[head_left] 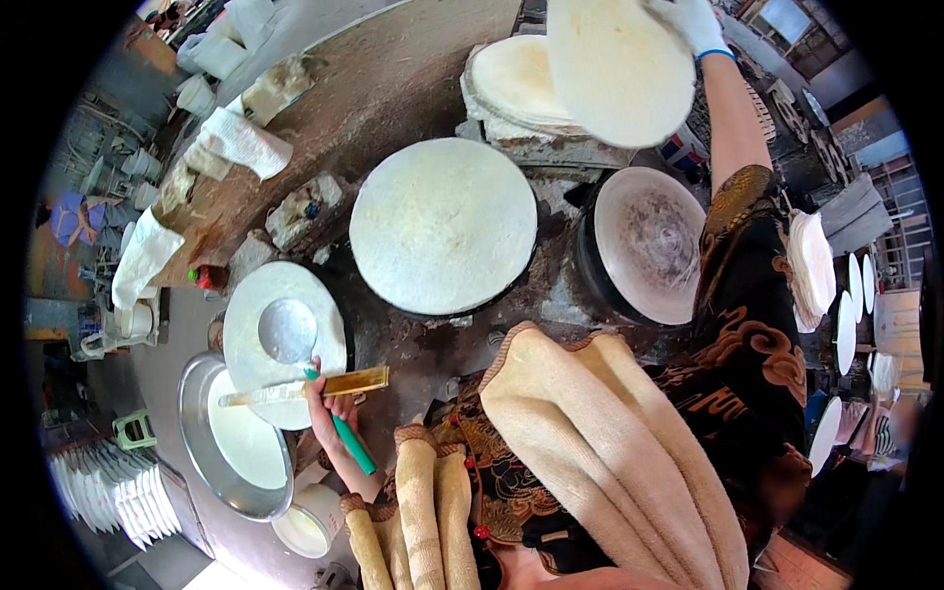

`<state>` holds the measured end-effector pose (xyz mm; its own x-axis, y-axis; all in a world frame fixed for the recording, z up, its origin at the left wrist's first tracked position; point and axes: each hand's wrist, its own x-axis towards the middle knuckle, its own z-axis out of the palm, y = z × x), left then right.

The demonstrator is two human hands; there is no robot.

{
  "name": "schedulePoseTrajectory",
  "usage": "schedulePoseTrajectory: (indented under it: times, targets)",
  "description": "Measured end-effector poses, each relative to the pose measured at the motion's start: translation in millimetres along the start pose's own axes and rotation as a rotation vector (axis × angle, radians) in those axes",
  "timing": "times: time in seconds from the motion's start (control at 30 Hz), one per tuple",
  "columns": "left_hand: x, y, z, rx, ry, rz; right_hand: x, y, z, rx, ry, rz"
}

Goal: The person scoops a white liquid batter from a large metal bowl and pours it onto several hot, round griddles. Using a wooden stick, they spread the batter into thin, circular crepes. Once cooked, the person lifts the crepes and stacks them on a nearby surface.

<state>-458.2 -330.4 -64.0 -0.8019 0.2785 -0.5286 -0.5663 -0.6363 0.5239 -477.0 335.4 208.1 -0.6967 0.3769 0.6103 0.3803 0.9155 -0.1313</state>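
Observation:
My left hand [330, 405] is closed on a green-handled metal ladle [349, 438] and a long flat scraper [363, 380], over a white-coated round griddle [258, 285] at lower left. Beside it is a steel basin [198, 452] of white liquid. At top right, my right hand [693, 25], in a white glove, grips a thin, pale round sheet [618, 79] beside a stack of similar sheets [501, 74]. A white layer covers the middle griddle [442, 224]. The right griddle [649, 246] shows a scorched, bare surface.
A dirt-stained ledge [354, 88] with rags [241, 138] runs along the upper left. A white bucket [305, 531] stands below the basin, a green stool [133, 430] at far left. More pale discs [846, 329] stand at the right edge, and stacked white pieces [108, 492] lie at lower left.

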Motion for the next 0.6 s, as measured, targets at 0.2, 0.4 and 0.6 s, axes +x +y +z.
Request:
schedulePoseTrajectory:
  times: [0.2, 0.4, 0.6]
  targets:
    - [14, -8, 15, 0.01, 0.053, 0.06, -18, 29, 128, -0.122, -0.14, -0.159]
    - [5, -12, 29, 0.058, 0.187, 0.09, -106, 30, 296, -0.362, -0.247, -0.289]
    - [-1, -17, 21, 0.011, 0.235, 0.107, -166, 34, 347, -0.388, -0.525, -0.129]
